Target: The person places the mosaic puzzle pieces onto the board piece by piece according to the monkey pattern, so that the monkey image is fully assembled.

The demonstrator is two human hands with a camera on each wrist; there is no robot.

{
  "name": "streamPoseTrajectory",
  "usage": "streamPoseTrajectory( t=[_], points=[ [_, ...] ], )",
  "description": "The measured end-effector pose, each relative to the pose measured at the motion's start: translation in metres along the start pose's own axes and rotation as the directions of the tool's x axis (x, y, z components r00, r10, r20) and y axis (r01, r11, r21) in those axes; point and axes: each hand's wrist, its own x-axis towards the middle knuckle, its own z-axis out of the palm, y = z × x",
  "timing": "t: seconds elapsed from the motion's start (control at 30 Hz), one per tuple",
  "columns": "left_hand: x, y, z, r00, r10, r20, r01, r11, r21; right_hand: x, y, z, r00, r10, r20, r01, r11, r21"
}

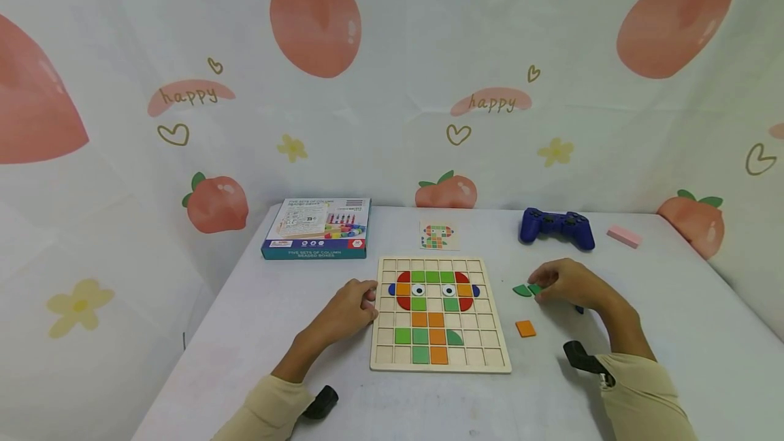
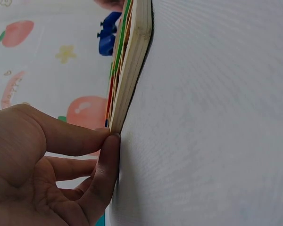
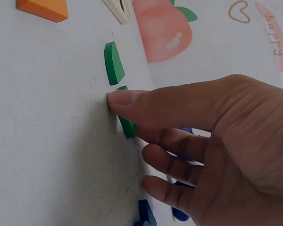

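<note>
A light wooden grid board (image 1: 502,359) lies flat on the table, with coloured squares, rounded pieces and two eye pieces set in it. At its left edge my left hand (image 1: 346,309) pinches the rim between thumb and index finger, seen close in the left wrist view. To the right of the board, my right hand (image 1: 569,283) pinches a green quarter-circle piece (image 3: 127,126) at the tabletop; thumb and fingers hide part of it. Just beside it lies a second green piece (image 3: 114,65). An orange square tile (image 1: 525,329) is nearer the front, and dark blue pieces (image 3: 146,213) lie by the right hand.
Behind the board lies a small pattern card (image 1: 439,235). A boxed set (image 1: 318,229) sits at the back left. Toward the back right are a blue game controller (image 1: 556,226) and a pink block (image 1: 625,236). A fruit-printed curtain (image 1: 380,121) hangs behind the table.
</note>
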Motion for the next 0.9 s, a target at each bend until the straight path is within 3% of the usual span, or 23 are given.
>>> streamPoseTrajectory(
  t=[0.33, 0.53, 0.9],
  points=[
    [-0.001, 0.001, 0.000, 1.000, -0.001, -0.001, 0.001, 1.000, -0.001, 0.001, -0.001, 0.000, 1.000, -0.010, -0.025, 0.009, 1.000, -0.027],
    [-0.001, 0.001, 0.000, 1.000, -0.001, -0.008, 0.001, 1.000, -0.002, 0.002, -0.004, 0.003, 0.996, -0.070, -0.049, 0.070, 0.998, 0.005],
    [-0.001, 0.000, 0.002, 1.000, 0.005, -0.009, -0.005, 1.000, 0.011, 0.007, -0.027, 0.013, 0.993, -0.117, -0.027, 0.118, 0.992, 0.038]
  ],
)
